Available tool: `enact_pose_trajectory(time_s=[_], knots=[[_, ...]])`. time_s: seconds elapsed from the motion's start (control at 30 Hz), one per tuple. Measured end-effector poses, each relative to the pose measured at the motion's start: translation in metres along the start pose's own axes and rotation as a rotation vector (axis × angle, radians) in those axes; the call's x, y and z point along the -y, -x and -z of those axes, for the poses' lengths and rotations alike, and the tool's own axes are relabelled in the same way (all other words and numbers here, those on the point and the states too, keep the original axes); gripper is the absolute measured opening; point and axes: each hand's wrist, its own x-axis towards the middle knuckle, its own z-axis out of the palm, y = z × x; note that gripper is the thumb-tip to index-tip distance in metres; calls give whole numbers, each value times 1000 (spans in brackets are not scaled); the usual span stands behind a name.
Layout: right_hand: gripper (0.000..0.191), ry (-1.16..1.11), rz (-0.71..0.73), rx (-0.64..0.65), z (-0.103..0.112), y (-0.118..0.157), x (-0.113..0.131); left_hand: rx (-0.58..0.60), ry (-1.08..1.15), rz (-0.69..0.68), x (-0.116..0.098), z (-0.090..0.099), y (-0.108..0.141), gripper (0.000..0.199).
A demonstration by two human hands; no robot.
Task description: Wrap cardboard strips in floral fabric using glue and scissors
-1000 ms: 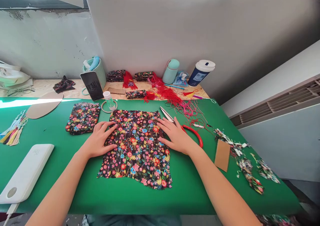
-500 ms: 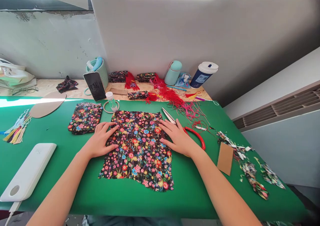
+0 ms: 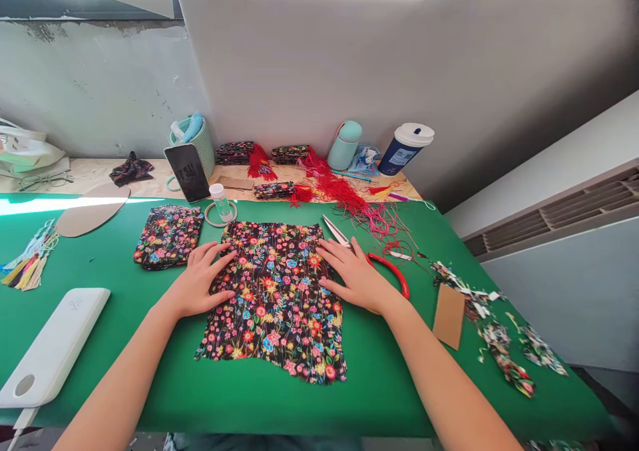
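Floral cloth (image 3: 272, 304), black ground printed with small red, pink, blue and yellow flowers and green stems; spread flat, printed face up, on the green tabletop (image 3: 239, 404); outline roughly four-sided, narrower toward the far edge of the tabletop and flaring toward the near edge; far border nearly straight, lying close to the tabletop's far edge; near border uneven and wavy, set back from the tabletop's near edge, its right corner reaching closest to that edge; borders slightly ragged; shallow ripples running lengthwise; number of layers not discernible.
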Motion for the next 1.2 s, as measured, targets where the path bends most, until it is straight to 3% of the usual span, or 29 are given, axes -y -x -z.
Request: enact_pose_trajectory(time_s=[0.63, 0.97, 1.2], knots=[[64, 9, -7, -4, 2, 0, 2, 17, -46, 21, 1, 0, 1, 69], [61, -5, -24, 21, 3, 0, 1, 84, -73, 14, 1, 1, 1, 72], [50, 28, -15, 2, 1, -2, -1, -13, -112, 39, -13, -1, -5, 70]])
